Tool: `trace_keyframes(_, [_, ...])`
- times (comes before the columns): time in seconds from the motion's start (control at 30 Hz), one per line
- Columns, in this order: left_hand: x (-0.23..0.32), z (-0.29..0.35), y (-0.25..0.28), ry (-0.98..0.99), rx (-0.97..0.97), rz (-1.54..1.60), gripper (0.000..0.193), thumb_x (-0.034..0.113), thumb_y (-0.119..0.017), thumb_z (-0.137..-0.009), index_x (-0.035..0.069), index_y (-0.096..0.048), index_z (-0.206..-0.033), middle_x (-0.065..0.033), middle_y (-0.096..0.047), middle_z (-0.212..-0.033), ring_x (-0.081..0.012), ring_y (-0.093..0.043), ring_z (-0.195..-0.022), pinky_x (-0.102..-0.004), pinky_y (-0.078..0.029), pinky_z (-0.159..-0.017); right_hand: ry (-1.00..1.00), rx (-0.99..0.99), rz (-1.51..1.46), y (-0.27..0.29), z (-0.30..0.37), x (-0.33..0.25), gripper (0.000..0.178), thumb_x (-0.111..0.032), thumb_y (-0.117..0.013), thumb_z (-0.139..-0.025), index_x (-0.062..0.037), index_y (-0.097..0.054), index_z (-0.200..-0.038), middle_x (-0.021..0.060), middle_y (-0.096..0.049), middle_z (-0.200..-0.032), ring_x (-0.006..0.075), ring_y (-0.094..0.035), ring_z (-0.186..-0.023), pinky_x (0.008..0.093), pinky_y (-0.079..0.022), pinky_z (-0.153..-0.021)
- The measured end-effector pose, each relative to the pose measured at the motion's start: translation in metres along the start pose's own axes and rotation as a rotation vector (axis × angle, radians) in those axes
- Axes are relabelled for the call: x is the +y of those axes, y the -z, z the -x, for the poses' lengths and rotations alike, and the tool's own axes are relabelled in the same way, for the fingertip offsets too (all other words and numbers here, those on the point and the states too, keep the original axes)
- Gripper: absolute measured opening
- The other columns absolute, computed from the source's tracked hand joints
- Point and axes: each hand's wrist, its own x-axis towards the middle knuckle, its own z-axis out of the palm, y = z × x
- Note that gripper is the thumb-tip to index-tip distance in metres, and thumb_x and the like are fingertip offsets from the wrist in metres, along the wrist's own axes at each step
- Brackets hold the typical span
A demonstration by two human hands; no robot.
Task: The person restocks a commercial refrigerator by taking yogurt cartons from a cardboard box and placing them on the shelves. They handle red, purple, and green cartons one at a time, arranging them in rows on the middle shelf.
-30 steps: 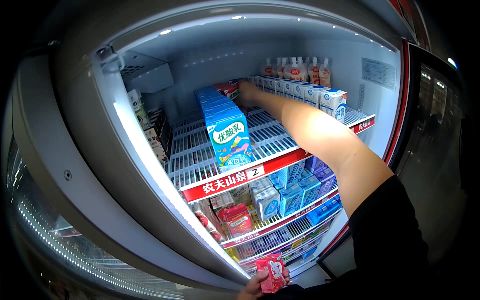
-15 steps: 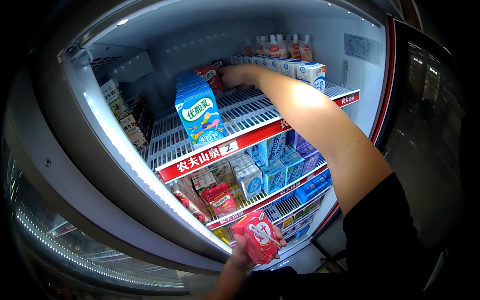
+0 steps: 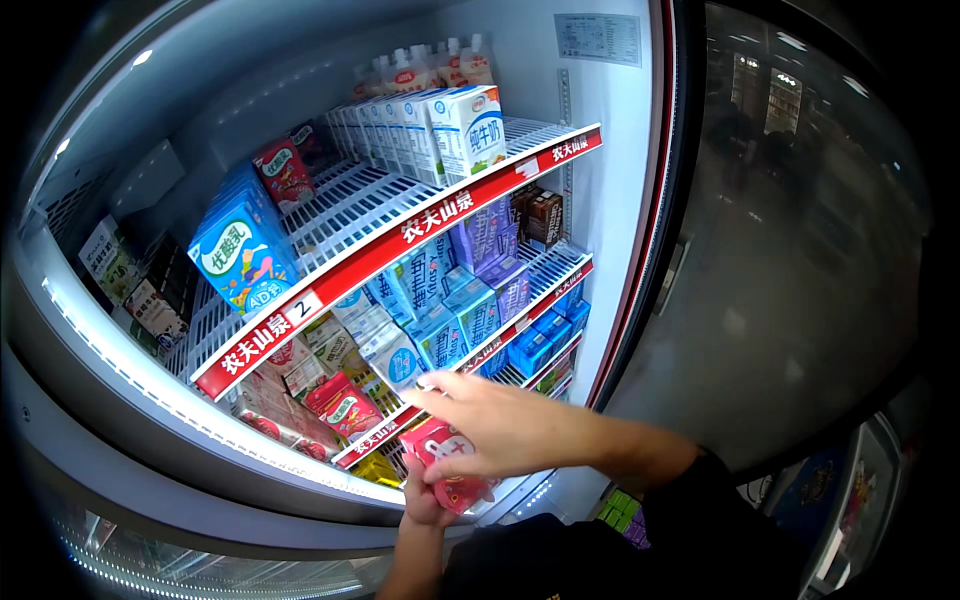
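My left hand is closed round the lower left of a small red drink carton, holding it in front of the lower shelves. My right hand reaches across the carton from the right. Its thumb lies over the carton's front and its fingers stretch past the upper edge, thumb and fingers apart. Part of the carton is hidden behind the right hand. On the upper shelf a red carton stands behind a row of blue cartons.
White milk cartons and pouches with spouts fill the upper shelf's far right. Below are light-blue cartons, purple cartons and red packs. The open fridge door stands at the right.
My right hand has left the upper shelf and come down to the carton in my left hand. A red carton now stands exposed where that hand was. The view has swung right.
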Motion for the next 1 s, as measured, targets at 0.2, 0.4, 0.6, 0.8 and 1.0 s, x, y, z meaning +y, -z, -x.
trace_keyframes(0.2, [0.007,-0.018,-0.040,0.090,-0.023,-0.219,0.110,0.090,-0.017,-0.082,0.004,-0.030,-0.149,-0.0192,-0.056,-0.130,-0.0326,-0.066,-0.105,-0.0459,-0.061,-0.074,-0.100,-0.074,-0.260,0.019,0.022,0.013,0.064,-0.034,-0.079,-0.081,-0.0004,-0.053,-0.129,0.0168,-0.054,-0.123,0.0271,-0.057,-0.111,0.0353,-0.049,-0.093])
trace_keyframes(0.4, [0.032,-0.005,-0.071,-0.289,-0.099,-0.238,0.104,0.081,-0.029,-0.090,-0.002,-0.019,-0.153,-0.0241,-0.028,-0.156,-0.0408,-0.033,-0.143,-0.0526,-0.041,-0.110,0.197,0.406,-0.131,0.095,-0.024,-0.043,0.049,-0.022,-0.079,-0.082,0.0011,-0.056,-0.119,0.0152,-0.065,-0.099,0.0258,-0.067,-0.093,0.0356,-0.055,-0.081])
trace_keyframes(0.6, [0.030,-0.001,-0.079,-0.076,-0.243,-0.346,0.077,0.056,-0.049,-0.098,0.000,-0.032,-0.147,-0.0276,-0.033,-0.153,-0.0392,-0.046,-0.134,-0.0461,-0.053,-0.094,0.232,0.881,0.203,0.165,-0.162,-0.022,0.050,-0.033,-0.071,-0.090,0.0083,-0.060,-0.116,0.0271,-0.068,-0.110,0.0370,-0.070,-0.097,0.0415,-0.055,-0.085])
trace_keyframes(0.8, [0.046,0.021,-0.052,-0.513,0.131,-0.754,0.063,0.019,-0.063,-0.095,0.000,-0.030,-0.145,-0.0222,-0.041,-0.146,-0.0307,-0.054,-0.124,-0.0389,-0.054,-0.094,0.048,0.804,0.177,0.163,-0.188,-0.031,0.052,-0.036,-0.070,-0.087,0.0099,-0.066,-0.111,0.0287,-0.069,-0.103,0.0389,-0.069,-0.099,0.0414,-0.053,-0.090])
trace_keyframes(1.0, [0.063,0.006,-0.063,-1.114,0.328,-1.045,0.115,0.044,-0.084,-0.076,-0.003,-0.010,-0.150,-0.0241,-0.010,-0.157,-0.0386,-0.049,-0.128,-0.0440,-0.058,-0.091,0.365,0.740,0.047,0.089,-0.099,-0.079,0.032,-0.020,-0.071,-0.090,0.0024,-0.061,-0.110,0.0109,-0.065,-0.095,0.0136,-0.065,-0.088,0.0288,-0.053,-0.076])
